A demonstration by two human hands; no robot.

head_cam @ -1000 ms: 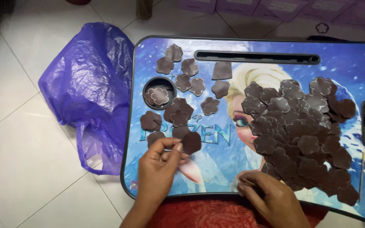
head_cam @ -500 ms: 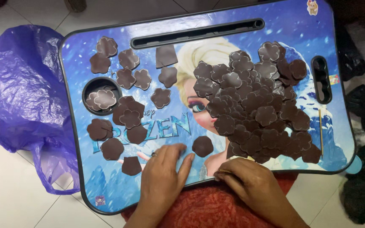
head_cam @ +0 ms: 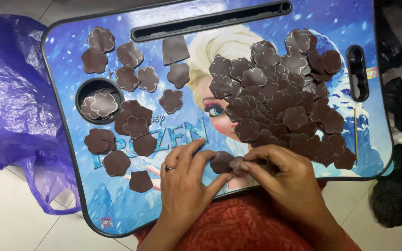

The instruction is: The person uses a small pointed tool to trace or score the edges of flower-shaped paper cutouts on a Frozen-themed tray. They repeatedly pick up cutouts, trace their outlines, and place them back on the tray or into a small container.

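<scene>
Cup recess: a round well (head_cam: 97, 100) is sunk in the left part of the lap tray (head_cam: 131, 204); two or three brown flower cutouts (head_cam: 104, 103) are seen lying flat inside it.
Slots: a long slot (head_cam: 210, 21) along the far edge and a short one (head_cam: 358, 73) at the right; nothing can be made out in either.
Held piece: a brown cutout (head_cam: 222, 161) lies at the near edge of the tray, between the two hands; it is roughly round, so no long axis or heading can be told.
Left hand (head_cam: 182, 181): fingers loosely curled, thumb and forefinger laid on the piece's left edge; a ring is worn.
Right hand (head_cam: 284, 179): fingertips pinched on the piece's right edge.
Large heap (head_cam: 280, 97): overlapping cutouts piled on the tray's right half.
Loose pieces (head_cam: 136, 125): scattered on the left half.
Bag (head_cam: 10, 107): purple plastic, on the floor left of the tray.
</scene>
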